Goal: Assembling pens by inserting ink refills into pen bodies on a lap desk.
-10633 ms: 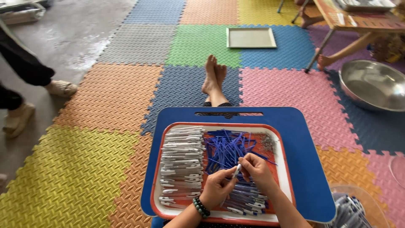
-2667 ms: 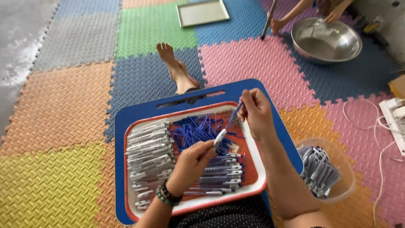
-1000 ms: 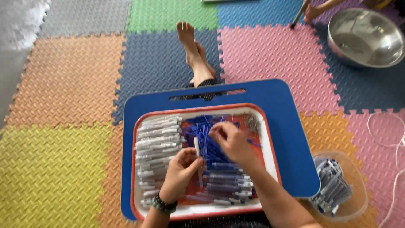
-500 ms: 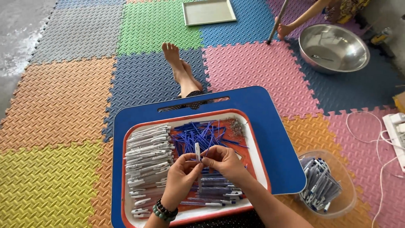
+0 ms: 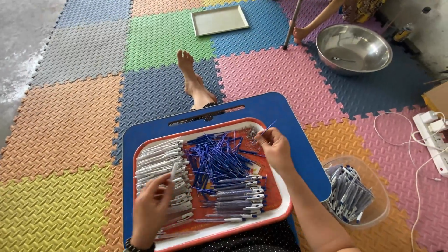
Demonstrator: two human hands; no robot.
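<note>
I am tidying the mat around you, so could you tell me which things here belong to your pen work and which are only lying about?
In use:
- red tray
- blue lap desk
- blue refills
- pale pen barrels
- left hand
- right hand pinching a refill
- clear bowl of pens

Lying about:
- steel bowl
- flat tray
- power strip

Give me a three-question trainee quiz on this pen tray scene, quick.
1. True or false: the right hand pinches a thin blue ink refill.
2. What does the left hand grip? A) a white pen barrel B) a metal spoon
3. Fill in: finished pens sit in the clear plastic ___ on the foam mat.

Key: 1 true; 2 A; 3 bowl.
</note>
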